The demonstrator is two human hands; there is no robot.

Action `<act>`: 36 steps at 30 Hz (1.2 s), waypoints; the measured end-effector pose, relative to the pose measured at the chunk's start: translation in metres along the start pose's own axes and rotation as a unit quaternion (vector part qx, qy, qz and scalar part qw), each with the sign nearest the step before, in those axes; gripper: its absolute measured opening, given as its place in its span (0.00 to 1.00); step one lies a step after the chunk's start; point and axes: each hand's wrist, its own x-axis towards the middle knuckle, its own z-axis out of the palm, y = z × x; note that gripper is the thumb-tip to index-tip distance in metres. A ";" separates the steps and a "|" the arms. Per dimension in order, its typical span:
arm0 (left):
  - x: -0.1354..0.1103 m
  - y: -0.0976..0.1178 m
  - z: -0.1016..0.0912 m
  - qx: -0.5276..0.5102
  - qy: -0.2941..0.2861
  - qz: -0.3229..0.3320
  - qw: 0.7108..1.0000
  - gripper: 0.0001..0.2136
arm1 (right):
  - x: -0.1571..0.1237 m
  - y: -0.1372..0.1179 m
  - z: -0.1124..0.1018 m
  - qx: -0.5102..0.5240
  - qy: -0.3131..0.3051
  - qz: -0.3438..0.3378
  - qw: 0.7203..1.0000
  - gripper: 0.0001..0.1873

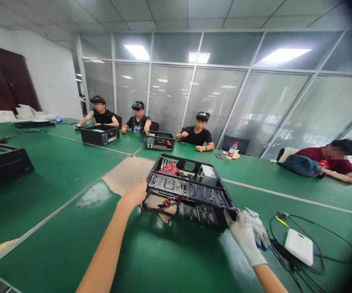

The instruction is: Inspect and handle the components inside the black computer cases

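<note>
An open black computer case point(191, 189) lies in front of me on the green table, tilted slightly to the right. Inside it a red circuit board point(169, 168), a silver metal box point(208, 176) and red-and-black wires point(167, 202) show. My bare left hand point(135, 193) is closed on the case's left edge, its fingertips partly hidden behind the frame. In a white glove, my right hand point(243, 234) grips the near right corner. Just beyond it is what looks like a second white glove point(257, 228).
A white box-shaped device point(299, 246) and black cables point(281, 254) lie at the right. Behind my case is a brown sheet point(127, 173). Another case point(3, 162) stands at left. Across the table, several people sit, some with cases point(100, 135); a bottle point(232, 150) stands there.
</note>
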 end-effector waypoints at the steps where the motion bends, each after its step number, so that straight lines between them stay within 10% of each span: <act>1: -0.004 0.002 -0.003 0.008 -0.003 0.002 1.000 0.12 | -0.002 0.001 -0.002 0.019 -0.011 -0.008 1.000 0.25; 7: -0.007 0.040 -0.007 0.027 0.075 0.084 0.993 0.17 | 0.011 -0.040 -0.052 0.104 0.010 -0.107 0.989 0.39; 10: -0.002 0.058 0.010 0.021 0.079 0.186 0.979 0.15 | 0.031 -0.087 -0.068 0.127 -0.163 -0.206 0.956 0.32; 13: 0.005 0.070 0.032 0.042 0.086 0.219 0.971 0.21 | 0.067 -0.134 -0.052 0.083 -0.301 -0.275 0.909 0.25; 17: 0.020 0.070 0.046 0.076 0.113 0.216 0.967 0.28 | 0.112 -0.168 0.007 -0.218 -0.202 -0.282 0.912 0.22; 22: 0.025 0.064 0.026 0.079 0.089 0.270 0.955 0.22 | 0.126 -0.160 0.042 -0.334 -0.225 -0.269 0.875 0.18; 36: -0.027 0.097 -0.006 0.105 0.069 0.395 0.910 0.19 | 0.063 -0.096 -0.022 -0.392 -0.268 -0.287 0.832 0.12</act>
